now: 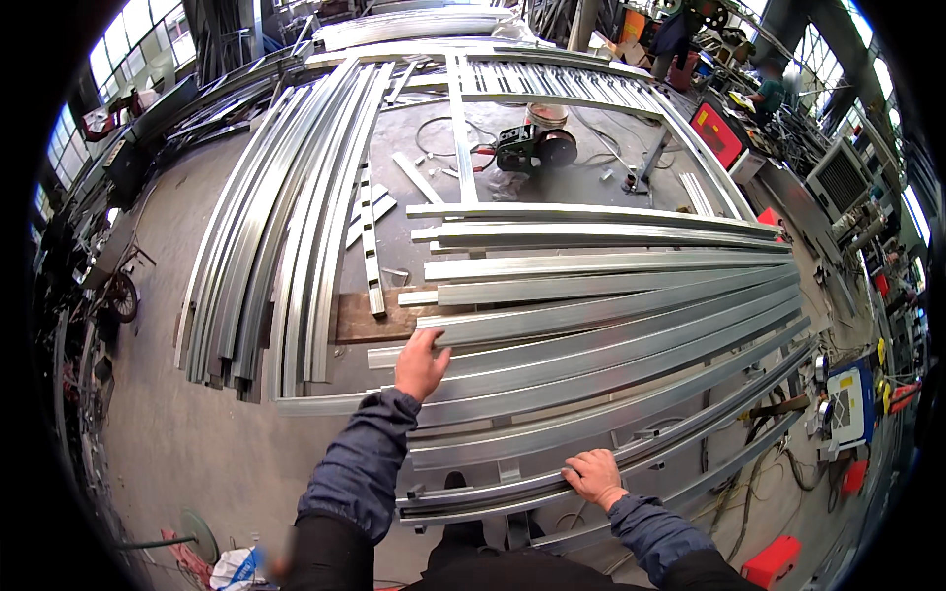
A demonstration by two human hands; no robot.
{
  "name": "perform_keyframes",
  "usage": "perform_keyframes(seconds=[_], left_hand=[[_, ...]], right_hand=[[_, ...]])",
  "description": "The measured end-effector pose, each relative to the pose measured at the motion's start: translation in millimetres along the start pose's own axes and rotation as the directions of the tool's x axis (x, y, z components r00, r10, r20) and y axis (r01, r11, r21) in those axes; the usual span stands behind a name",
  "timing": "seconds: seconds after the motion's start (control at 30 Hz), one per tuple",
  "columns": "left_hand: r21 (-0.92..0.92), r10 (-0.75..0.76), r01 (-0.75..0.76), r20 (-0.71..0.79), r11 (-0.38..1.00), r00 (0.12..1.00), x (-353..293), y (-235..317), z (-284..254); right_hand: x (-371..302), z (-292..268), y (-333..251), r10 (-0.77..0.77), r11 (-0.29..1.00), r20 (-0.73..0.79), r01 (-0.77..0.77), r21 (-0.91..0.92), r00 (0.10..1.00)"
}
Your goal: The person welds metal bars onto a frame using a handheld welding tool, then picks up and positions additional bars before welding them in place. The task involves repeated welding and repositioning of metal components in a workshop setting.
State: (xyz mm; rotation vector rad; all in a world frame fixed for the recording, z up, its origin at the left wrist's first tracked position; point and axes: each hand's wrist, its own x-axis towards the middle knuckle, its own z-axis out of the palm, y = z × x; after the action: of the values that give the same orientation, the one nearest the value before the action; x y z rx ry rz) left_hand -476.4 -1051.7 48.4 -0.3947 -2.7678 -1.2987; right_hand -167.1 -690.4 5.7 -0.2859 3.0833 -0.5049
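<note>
Silvery metal profiles (611,360) lie side by side before me, running left to right. At the left end of one profile (532,322), my left hand (422,364) is closed, with fingers curled against its end. Lower and nearer to my body, my right hand (594,477) has its fingers bent over the edge of a grooved metal rail (493,500). The underside of that grip is hidden. Farther left, a bundle of long metal profiles (281,217) points away from me.
The profiles rest on a metal frame (461,138). A wooden board (360,320) lies under them. Beyond stand a cut-off machine (532,148) and a bucket (545,115). At right are a white-and-blue machine (849,409), cables and a red box (772,563). A bicycle wheel (121,297) stands at left.
</note>
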Motion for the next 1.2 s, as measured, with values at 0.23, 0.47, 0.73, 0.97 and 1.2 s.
perform_keyframes(seconds=[0.23,0.47,0.73,0.97,1.2], left_hand=[[0.239,0.224,-0.224,0.030,0.945,0.974,211.2,-49.5,57.4],[0.553,-0.016,-0.126,0.246,0.824,0.969,334.7,-79.9,141.9],[0.637,0.005,-0.201,0.295,0.744,0.956,352.8,-92.6,145.5],[0.304,0.300,-0.520,0.549,0.798,0.780,280.4,-48.1,90.0],[0.203,0.031,-0.349,0.825,0.915,0.564,56.0,145.7,22.3]], right_hand=[[16.0,-3.3,2.0,-0.014,1.000,0.040,0.015,-0.021,0.999],[26.0,-7.2,10.7,0.000,1.000,0.067,0.001,-0.019,0.998],[11.0,-3.5,21.9,0.022,0.998,0.076,-0.026,0.049,0.997],[-5.8,4.8,28.2,-0.006,0.992,-0.111,0.020,0.123,0.994],[-14.2,6.8,31.1,-0.041,0.996,-0.135,0.051,0.072,0.990]])
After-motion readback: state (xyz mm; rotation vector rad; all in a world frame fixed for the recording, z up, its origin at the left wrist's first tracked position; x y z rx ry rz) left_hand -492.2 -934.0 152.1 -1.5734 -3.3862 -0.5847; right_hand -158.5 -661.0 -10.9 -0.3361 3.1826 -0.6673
